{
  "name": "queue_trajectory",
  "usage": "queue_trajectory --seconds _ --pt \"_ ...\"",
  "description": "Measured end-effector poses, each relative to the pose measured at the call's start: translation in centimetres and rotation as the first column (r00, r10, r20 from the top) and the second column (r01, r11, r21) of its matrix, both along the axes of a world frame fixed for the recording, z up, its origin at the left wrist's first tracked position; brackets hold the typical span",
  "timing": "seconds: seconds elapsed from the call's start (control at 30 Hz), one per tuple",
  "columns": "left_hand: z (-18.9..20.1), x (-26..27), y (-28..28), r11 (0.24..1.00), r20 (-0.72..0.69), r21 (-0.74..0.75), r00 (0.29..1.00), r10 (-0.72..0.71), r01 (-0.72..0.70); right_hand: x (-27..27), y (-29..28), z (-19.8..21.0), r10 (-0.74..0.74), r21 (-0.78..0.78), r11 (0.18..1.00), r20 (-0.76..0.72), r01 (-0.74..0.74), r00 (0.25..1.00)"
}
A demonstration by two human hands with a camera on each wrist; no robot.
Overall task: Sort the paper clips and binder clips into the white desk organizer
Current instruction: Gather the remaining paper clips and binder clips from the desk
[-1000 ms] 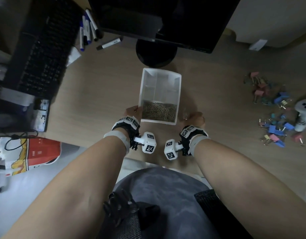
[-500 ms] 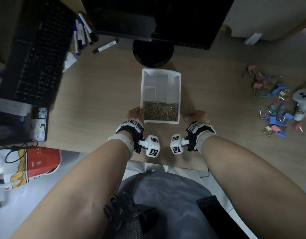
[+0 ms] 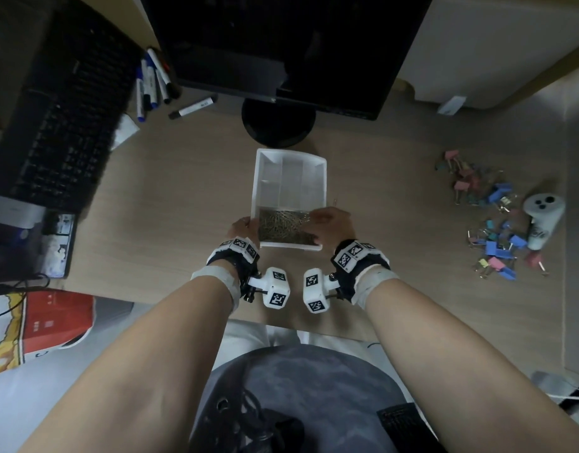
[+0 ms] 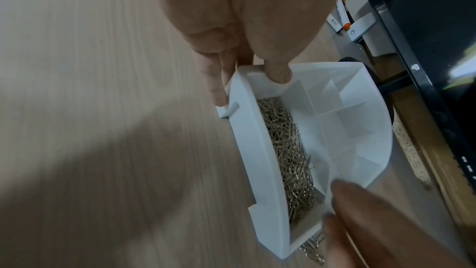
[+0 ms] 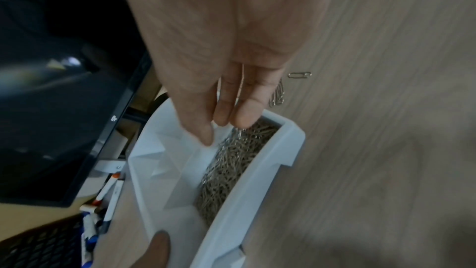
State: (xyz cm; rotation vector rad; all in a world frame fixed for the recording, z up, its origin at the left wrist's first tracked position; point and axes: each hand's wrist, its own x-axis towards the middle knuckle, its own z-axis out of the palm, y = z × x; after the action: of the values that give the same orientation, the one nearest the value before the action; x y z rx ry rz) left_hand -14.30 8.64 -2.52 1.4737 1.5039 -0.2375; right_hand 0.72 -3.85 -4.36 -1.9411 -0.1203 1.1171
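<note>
The white desk organizer (image 3: 289, 165) stands at the desk's centre, and its near compartment is full of metal paper clips (image 3: 285, 225). My left hand (image 3: 245, 225) grips the organizer's near left corner (image 4: 239, 81), thumb inside the wall and fingers outside. My right hand (image 3: 324, 220) hovers over the right end of that compartment with fingertips (image 5: 239, 122) bunched downward on a few paper clips (image 5: 238, 131). More clips (image 5: 278, 93) show beside the hand, whether hanging or lying I cannot tell. One clip (image 5: 298, 74) lies on the desk. Coloured binder clips (image 3: 490, 217) are scattered far right.
A white controller (image 3: 543, 220) lies among the binder clips. The monitor base (image 3: 278, 125) stands just behind the organizer, under the dark screen (image 3: 281, 44). A black keyboard (image 3: 63, 119) and several markers (image 3: 151, 86) are at the left. The desk's front edge runs under my wrists.
My right hand has moved from the desk beside the organizer's right wall to above the near compartment, bringing paper clips. My left hand has stayed on the near left corner.
</note>
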Motion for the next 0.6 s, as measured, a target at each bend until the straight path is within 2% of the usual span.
queue_trajectory --seconds 0.07,0.1,0.13,0.2,0.3,0.4,0.47,0.53,0.6 --pt "0.1 0.1 0.0 1.0 -0.019 0.021 1.0 -0.008 0.008 1.7 -0.9 -1.7 -0.002 -0.189 0.982 0.13 0.027 0.991" --pt "0.4 0.1 -0.1 0.999 -0.032 0.045 0.999 -0.006 0.008 2.4 -1.6 -2.0 0.069 -0.328 0.945 0.178 -0.007 0.982" --pt "0.5 0.0 0.0 0.998 -0.035 0.07 0.999 0.008 -0.005 2.9 -2.3 -2.4 0.152 -0.461 0.886 0.186 -0.051 0.971" --pt "0.3 -0.2 0.1 0.996 -0.035 0.089 0.999 0.029 -0.025 2.9 -3.4 -2.7 0.123 -0.609 0.793 0.141 -0.012 0.982" --pt "0.2 -0.4 0.6 0.994 -0.041 0.095 0.998 0.055 -0.051 1.3 -3.4 -3.2 -0.015 -0.601 0.789 0.192 0.129 0.981" --pt "0.5 -0.5 1.5 0.994 -0.034 0.095 0.997 0.065 -0.062 -0.1 -1.7 -3.9 -0.089 -0.561 0.807 0.189 0.182 0.978" --pt "0.7 -0.7 2.2 0.995 -0.033 0.072 0.997 0.067 -0.064 -0.4 -0.3 -4.1 -0.088 -0.583 0.794 0.173 0.174 0.981" --pt "0.6 -0.9 3.1 0.994 -0.008 0.03 0.995 0.102 -0.102 -0.3 0.8 -4.1 -0.072 -0.61 0.771 0.203 0.183 0.977" --pt "0.5 -1.2 3.8 0.997 0.009 0.015 0.997 0.082 -0.082 -0.1 1.7 -4.2 -0.075 -0.61 0.763 0.243 0.212 0.967"
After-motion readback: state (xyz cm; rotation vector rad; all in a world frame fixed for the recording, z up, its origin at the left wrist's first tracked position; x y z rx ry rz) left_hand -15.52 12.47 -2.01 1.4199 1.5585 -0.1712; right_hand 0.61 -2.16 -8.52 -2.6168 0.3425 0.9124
